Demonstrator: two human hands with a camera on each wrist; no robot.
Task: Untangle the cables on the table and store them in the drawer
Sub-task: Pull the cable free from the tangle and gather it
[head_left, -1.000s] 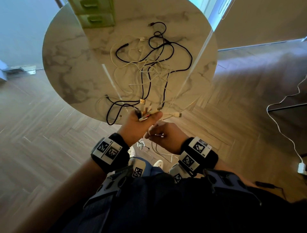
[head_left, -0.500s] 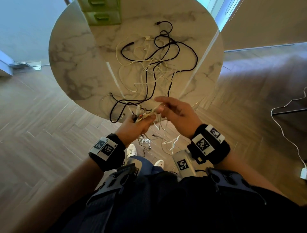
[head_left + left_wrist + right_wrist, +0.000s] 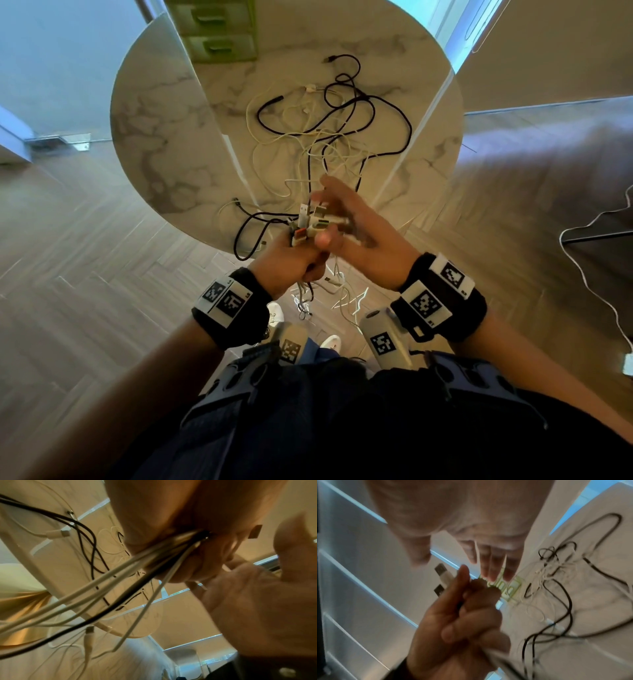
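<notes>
Closing in from a moment ago, her right hand (image 3: 359,226) is spreading straight fingers beside the plug ends (image 3: 310,226); left hand (image 3: 287,260) is clenching the cables (image 3: 109,582).

black wristbands (image 3: 236,308) with white square-code tags, dark navy clothing (image 3: 376,428)

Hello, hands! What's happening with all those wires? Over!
Left hand grips bundle of cable ends. Right hand open beside the plugs. Tangle on table. Green drawers shut, far side.
</notes>
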